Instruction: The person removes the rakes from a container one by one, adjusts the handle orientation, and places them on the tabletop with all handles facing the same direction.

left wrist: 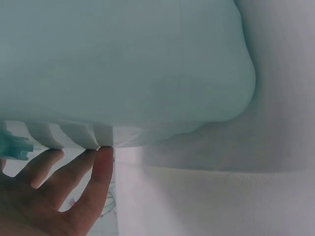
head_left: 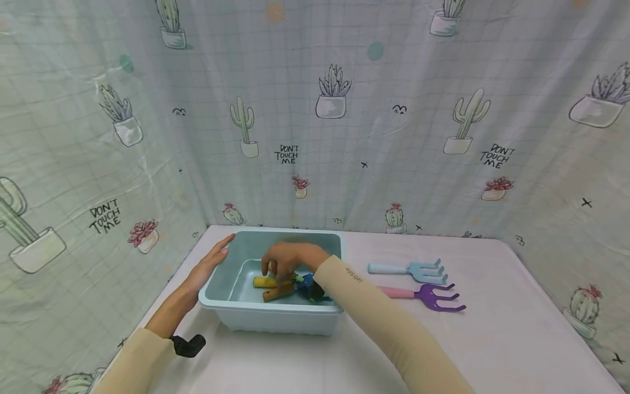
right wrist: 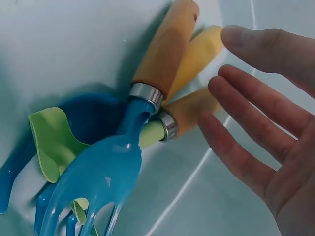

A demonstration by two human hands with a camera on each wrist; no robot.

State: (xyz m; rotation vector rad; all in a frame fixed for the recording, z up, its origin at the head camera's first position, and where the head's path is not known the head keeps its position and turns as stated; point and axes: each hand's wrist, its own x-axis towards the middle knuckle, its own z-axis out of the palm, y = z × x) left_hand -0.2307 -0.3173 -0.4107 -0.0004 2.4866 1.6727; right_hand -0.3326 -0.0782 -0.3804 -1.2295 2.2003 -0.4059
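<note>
The right hand [right wrist: 275, 132] hovers spread above the heaped tools [right wrist: 147, 113] — handles overlap, so one lifted could drag its neighbours. The left hand [head_left: 209, 266], fingers straight, only rests against the tub [head_left: 236, 320] — it might slide on the surface [head_left: 492, 339].

Light's soft and even, barely any shadows; head view bends at the edges, left wrist shot's mostly blurry.

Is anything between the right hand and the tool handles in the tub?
Nothing visible. The right hand hovers open just beside the wooden handles of the garden tools lying in the blue tub, with only bare tub floor between. The left hand rests on the tub's outer rim.
</note>
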